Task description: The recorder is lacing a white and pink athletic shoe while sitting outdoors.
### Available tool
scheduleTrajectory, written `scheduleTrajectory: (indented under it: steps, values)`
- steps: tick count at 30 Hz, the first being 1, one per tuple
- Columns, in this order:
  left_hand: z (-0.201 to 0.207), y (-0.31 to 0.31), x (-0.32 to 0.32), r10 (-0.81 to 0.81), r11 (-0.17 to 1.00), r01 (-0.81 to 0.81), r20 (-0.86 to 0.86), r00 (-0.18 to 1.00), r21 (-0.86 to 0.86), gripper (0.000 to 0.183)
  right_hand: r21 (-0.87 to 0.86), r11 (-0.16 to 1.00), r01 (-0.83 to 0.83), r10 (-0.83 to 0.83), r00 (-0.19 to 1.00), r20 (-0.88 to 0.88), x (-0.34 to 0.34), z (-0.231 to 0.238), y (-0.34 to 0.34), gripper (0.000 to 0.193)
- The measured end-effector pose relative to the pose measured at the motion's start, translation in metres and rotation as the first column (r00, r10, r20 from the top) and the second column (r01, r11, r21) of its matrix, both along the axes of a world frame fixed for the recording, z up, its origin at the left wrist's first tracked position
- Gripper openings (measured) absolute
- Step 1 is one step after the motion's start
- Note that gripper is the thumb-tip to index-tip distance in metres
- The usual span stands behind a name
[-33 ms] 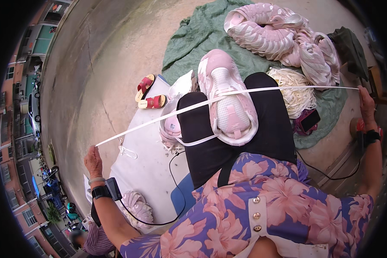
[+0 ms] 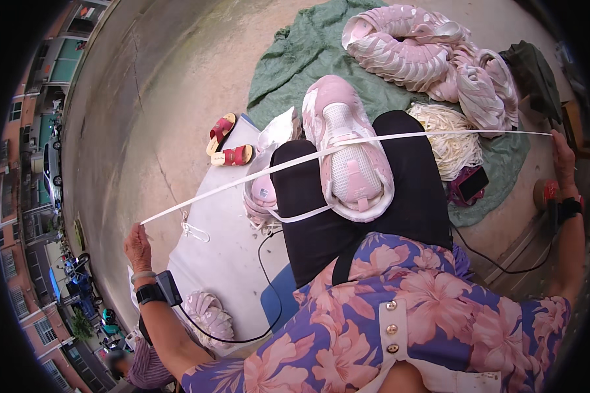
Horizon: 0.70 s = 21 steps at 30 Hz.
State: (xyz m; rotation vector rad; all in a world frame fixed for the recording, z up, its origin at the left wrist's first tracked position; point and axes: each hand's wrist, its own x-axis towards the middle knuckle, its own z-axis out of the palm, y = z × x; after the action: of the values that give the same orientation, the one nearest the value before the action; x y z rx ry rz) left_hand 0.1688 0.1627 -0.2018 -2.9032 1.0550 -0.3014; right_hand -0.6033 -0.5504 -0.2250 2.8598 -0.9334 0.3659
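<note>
A pink and white shoe upper [image 2: 360, 173] lies across my thighs, toe end pointing away from me. A white shoelace [image 2: 242, 181] is threaded through its front eyelets and stretches out taut to both sides. Far out to the left, my left hand [image 2: 137, 247] pinches one lace end. My right hand [image 2: 562, 160], at the far right, pinches the other end at about the same distance from the shoe. Another pink and white shoe upper [image 2: 262, 190] rests beside my left thigh, partly hidden by the lace.
A heap of nested shoe uppers [image 2: 406, 56] lies on a green cloth [image 2: 288, 78] ahead. Loose white laces [image 2: 455, 141] and a phone [image 2: 472, 183] are by my right knee. Red sandals [image 2: 232, 155] stand left. Black cables [image 2: 275, 321] run near both arms.
Both hands have moved slightly further outward, and the lace stays taut between them. The shoe upper on my lap has not visibly moved.
</note>
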Motion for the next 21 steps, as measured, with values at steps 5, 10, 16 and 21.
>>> scheduleTrajectory:
  steps: [5,10,16,21]
  values:
    - [0.028,0.003,0.039,0.079,0.989,-0.083,-0.038,0.996,-0.122,0.014,-0.076,0.918,0.390,-0.383,0.919,0.090,-0.043,0.025,-0.031,0.025]
    - [-0.019,-0.045,0.012,0.105,0.908,-0.248,-0.390,0.915,-0.337,0.024,0.896,0.344,0.280,-0.814,0.565,0.136,0.065,-0.055,0.045,0.027]
    - [-0.034,-0.229,-0.167,-0.276,0.883,-0.367,-0.956,0.097,-0.292,0.029,0.949,-0.263,-0.173,-0.535,0.845,0.005,0.251,-0.033,0.220,0.029]
    - [-0.038,-0.284,-0.226,-0.401,0.849,-0.482,-0.859,-0.317,-0.218,0.023,0.831,-0.474,-0.292,-0.489,0.872,0.027,0.319,-0.033,0.255,0.026]
